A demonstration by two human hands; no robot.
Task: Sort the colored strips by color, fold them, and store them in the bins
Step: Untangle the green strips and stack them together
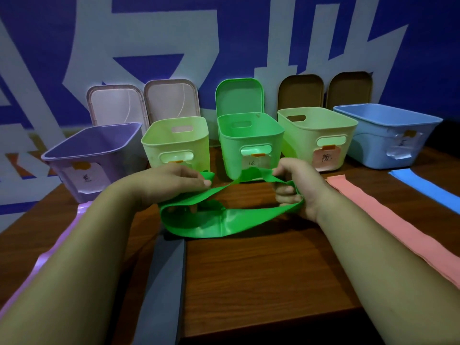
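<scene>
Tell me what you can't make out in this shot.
Head view only.
Left pale green bin label: covered by the left hand gripping the green strip.
Grey strip: cut off by bottom edge.
Pink strip: cut off by right edge.
Green bin floor: behind its front wall.

Five bins [231,150] stand in a row at the back of a table [261,270], lids [239,95] propped behind them against a wall [224,33]. Before the middle one, left hand [174,180] and right hand [296,180] hold a strip [224,221]. On both sides lie other strips [373,210].
</scene>
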